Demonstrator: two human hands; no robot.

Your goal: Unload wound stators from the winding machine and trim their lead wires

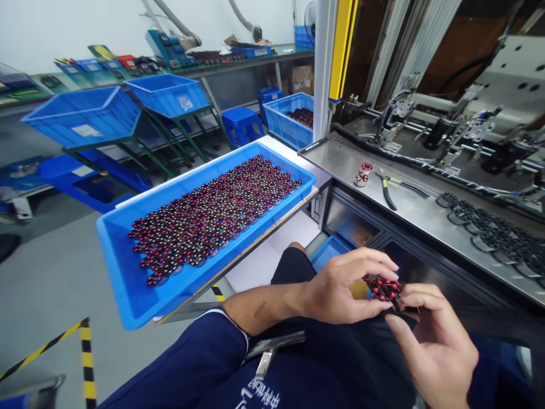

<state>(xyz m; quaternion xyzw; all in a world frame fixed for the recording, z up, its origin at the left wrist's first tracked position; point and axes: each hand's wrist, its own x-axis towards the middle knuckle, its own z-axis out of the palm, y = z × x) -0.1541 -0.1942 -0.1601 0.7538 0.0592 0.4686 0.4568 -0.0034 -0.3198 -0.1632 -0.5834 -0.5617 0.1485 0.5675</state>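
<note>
Grip, left hand (340, 287): holding one wound core (385, 288), thumb below, fingers curving over the upper side. Grip, right hand (443, 338): resting fingertips at the core's right side; whether they are pinching wire, cannot tell.

Core, one: sitting between both hands, above the lap, just short of the metal counter (332, 158); showing red windings on a dark body, fine wire ends sticking out. Handling, judged: likely small but dense, stiff in the body, slightly slick over the windings; wire ends probably bending or nicking easily. Best hold: outer rim, keeping pressure off the loose wire.

Pose, left: forearm reaching across from the lower left, wrist nearly straight, palm facing the core. Pose, right: hand rising from the lower right, fingers bending inward, thumb pointing toward the core.

Surroundings: pliers (406, 184) lying on the counter beside two loose cores (361, 180); dark ring-shaped parts (496, 230) lining up farther right; blue tray (117, 272) holding many cores, at left.
</note>
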